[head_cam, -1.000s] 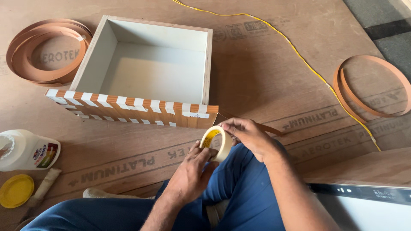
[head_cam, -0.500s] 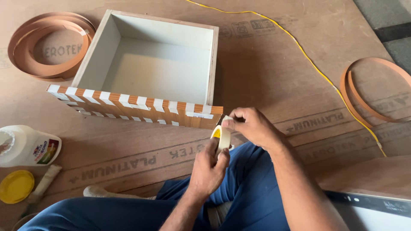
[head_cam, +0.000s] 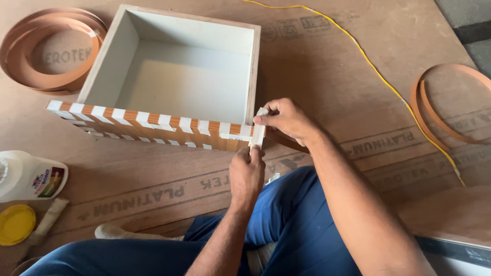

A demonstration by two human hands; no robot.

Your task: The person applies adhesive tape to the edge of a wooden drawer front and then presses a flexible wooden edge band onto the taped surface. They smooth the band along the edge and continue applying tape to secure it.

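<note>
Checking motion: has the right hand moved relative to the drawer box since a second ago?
Yes. The right hand moved up from the lap to the drawer box near-right corner, pressing tape there.

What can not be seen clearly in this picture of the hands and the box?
- Head view: the tape roll cannot be seen; the left hand may cover it.
- The strip of tape at the corner of the box is partly under the right hand.
- The glue bottle and yellow lid are cut by the left edge.
- The right band coil is cut by the right edge.
</note>
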